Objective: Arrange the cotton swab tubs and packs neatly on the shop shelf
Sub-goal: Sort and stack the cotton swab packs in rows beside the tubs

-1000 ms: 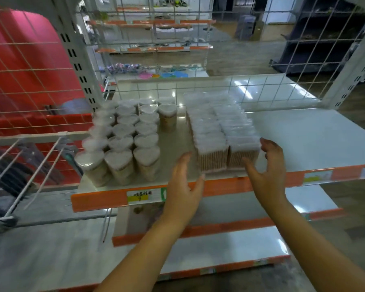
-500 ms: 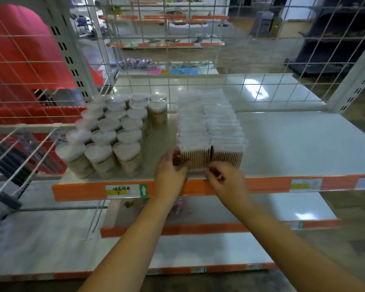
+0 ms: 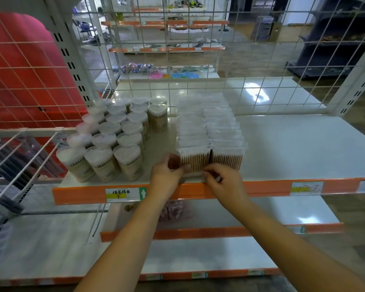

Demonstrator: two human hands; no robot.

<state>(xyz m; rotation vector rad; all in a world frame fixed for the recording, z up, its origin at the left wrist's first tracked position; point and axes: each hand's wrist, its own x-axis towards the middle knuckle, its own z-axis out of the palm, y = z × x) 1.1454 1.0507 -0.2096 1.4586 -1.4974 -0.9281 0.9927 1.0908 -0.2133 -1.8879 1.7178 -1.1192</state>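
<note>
Both hands were fixing the front pack (image 3: 195, 160) at the shelf (image 3: 293, 144) edge: left hand (image 3: 167, 175) held it, right hand (image 3: 221, 179) pinched its bottom. Next, probably push it straight.

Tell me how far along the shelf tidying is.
Mostly done: the heart-lidded tubs stand in rows, the swab packs in two files. Left hand and right hand grip the front-left pack. Squaring that front row looks like what's left.
</note>
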